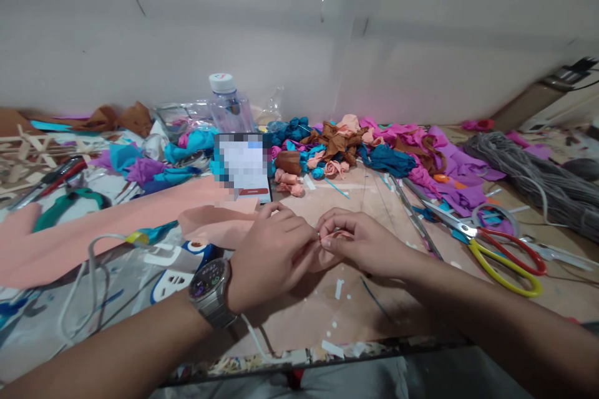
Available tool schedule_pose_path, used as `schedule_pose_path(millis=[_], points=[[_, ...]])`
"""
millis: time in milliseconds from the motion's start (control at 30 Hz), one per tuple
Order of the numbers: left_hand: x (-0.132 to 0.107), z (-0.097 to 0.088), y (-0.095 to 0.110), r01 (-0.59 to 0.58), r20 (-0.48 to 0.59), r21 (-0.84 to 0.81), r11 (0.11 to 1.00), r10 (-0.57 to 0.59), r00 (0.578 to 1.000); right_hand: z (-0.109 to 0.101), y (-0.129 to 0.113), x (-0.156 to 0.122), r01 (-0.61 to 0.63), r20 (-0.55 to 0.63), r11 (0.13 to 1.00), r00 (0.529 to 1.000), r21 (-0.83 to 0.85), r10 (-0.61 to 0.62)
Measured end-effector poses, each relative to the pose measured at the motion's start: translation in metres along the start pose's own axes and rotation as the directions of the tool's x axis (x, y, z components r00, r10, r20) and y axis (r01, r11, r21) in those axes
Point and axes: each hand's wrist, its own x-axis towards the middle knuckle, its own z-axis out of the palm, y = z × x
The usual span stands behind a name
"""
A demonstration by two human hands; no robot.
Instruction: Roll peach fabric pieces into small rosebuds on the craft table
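Over the front middle of the table, my left hand (pixel 276 255), with a watch on its wrist, and my right hand (pixel 362 243) meet fingertip to fingertip. Both are closed on a small piece of peach crepe paper (pixel 327 257), which shows between and below the fingers. Part of it is hidden behind them. Just left of my left hand lies a folded peach strip (pixel 215 224), beside a long peach sheet (pixel 116 218). Beyond my hands sit several rolled paper flowers (pixel 336 168) in peach, blue and brown.
Scissors with red and yellow handles (pixel 508 262) lie right of my right arm, near a clear tape roll (pixel 496 218). A phone (pixel 253 165) leans before a bottle (pixel 227 106). Grey cord (pixel 538 177), green pliers (pixel 70 206) and a white cable (pixel 91 268) flank the work area.
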Motion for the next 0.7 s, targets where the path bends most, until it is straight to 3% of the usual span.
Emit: schedule_pose_path(millis=[200,567,700], points=[[0.0,0.001,0.001,-0.001,0.012,0.019,1.0,0.001,1.0,0.001,0.002,-0.002,0.001,0.042,0.996,0.999,-0.087,0.003],[-0.001,-0.001,0.002,0.051,0.051,-0.024,0.998,-0.05,0.997,0.01,0.004,-0.006,-0.086,0.067,0.988,0.995,0.127,0.078],[-0.001,-0.001,0.001,0.056,0.052,-0.042,0.998,-0.054,0.997,0.005,-0.002,-0.004,-0.026,0.061,0.999,0.998,0.041,0.024]])
